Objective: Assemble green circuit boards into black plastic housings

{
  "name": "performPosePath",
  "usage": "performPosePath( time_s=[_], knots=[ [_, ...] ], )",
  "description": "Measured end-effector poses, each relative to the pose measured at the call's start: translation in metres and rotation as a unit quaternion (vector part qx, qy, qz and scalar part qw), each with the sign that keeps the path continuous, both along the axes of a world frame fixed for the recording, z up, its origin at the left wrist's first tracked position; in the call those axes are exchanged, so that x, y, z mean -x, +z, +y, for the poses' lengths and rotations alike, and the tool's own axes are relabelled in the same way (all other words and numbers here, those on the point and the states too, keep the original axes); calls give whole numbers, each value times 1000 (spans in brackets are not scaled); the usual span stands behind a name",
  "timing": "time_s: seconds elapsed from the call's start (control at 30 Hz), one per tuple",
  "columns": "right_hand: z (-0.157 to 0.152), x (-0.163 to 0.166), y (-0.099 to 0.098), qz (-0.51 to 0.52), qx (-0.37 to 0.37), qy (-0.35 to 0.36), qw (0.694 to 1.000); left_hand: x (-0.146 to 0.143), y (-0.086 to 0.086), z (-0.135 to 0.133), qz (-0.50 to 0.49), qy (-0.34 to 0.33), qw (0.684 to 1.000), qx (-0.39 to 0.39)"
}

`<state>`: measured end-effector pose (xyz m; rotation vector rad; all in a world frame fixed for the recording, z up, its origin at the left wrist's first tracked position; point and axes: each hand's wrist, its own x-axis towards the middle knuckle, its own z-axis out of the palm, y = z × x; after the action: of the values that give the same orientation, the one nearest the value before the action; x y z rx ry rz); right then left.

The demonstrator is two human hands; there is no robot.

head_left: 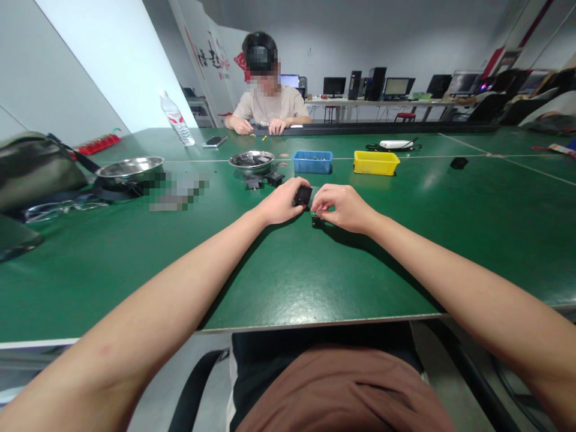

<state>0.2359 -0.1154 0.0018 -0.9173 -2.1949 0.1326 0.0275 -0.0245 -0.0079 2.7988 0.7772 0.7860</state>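
My left hand (281,204) is closed around a dark, box-shaped black part (303,195), its thumb along the near side and its fingers over the top. Just to the right, my right hand (346,207) has its thumb and fingertips pinched together on a small black part (316,222) with a bit of green at its top. This small part is low at the table surface, and the fingers hide some of it. Beyond my left hand lie more black parts (254,182), next to a metal bowl (252,162) that holds dark pieces.
On the green table (288,276) stand a blue bin (312,170) with small pieces and a yellow bin (375,168). A second metal bowl (130,168), glasses (67,207) and a bag (40,168) are left. Opposite sits a person (270,105); a bottle (176,120) stands far left.
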Motion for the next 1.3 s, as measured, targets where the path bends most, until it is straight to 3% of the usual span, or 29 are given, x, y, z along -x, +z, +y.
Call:
performPosePath(
  time_s=[0.73, 1.07, 1.3],
  knots=[
    [0, -1, 5, 24, 38, -45, 998, -1, 0, -1, -3, 8, 1000, 4],
    [18, -26, 1, 69, 74, -178, 979, 0, 0, -3, -21, -12, 1000, -13],
    [23, -32, -4, 93, 120, -187, 971, 0, 2, -5, -5, -13, 1000, -15]
  ],
)
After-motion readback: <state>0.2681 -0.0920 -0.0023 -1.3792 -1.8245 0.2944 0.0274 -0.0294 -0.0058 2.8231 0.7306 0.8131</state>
